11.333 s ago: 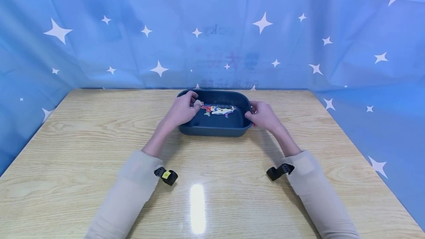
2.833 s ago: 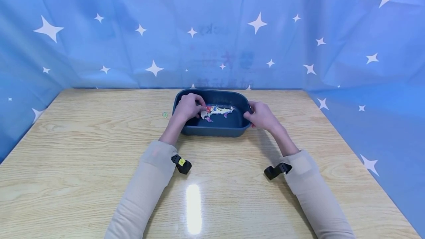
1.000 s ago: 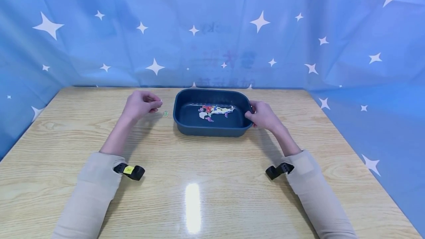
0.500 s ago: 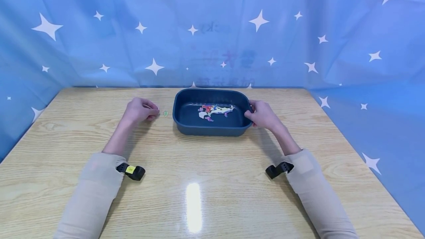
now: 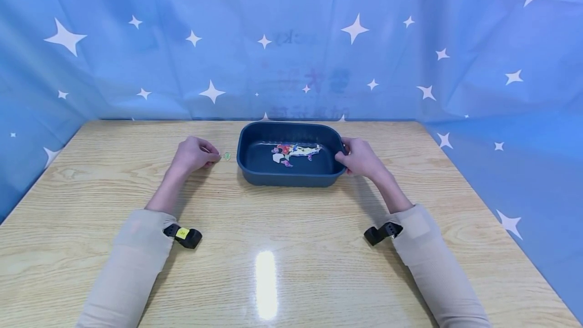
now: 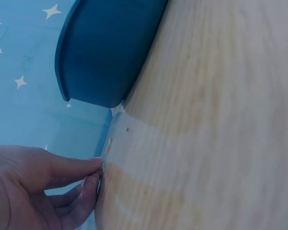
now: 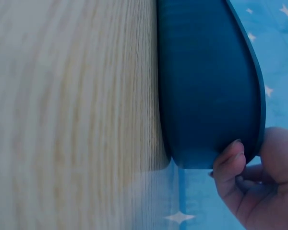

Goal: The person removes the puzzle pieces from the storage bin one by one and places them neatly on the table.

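Dark blue plastic sits between the two hands: it is the container point(image 5: 291, 180), upright on the wooden table point(image 5: 227, 227). On its far-right end, the right hand point(image 5: 363, 158) grips the wall, thumb on one side of the rim and fingers curled round the other. And over to the left, well clear of the container, the left hand point(image 5: 193, 154) is right down at the tabletop, thumb and forefinger brought together! Is anything pinched between those tips? Cannot tell; they hide it. Just beyond the fingertips, on the container's side, lies a small green piece point(image 5: 227, 156), flat on the wood.

Inside the container, between the hands, flat pieces cluster: a red piece point(image 5: 285, 149), a long pale piece point(image 5: 304, 151), a white piece point(image 5: 278, 158) and a purple piece point(image 5: 286, 163) nearest the person.

Now the dangers! That green piece looks thin and light, so a stray nudge from the left fingertips could push it away or turn it over. Anything in that pinch could cling to a fingertip on release. And should the right hand tug or tip the rim, the loose cluster could slide and overlap, making single pieces harder to pick out.
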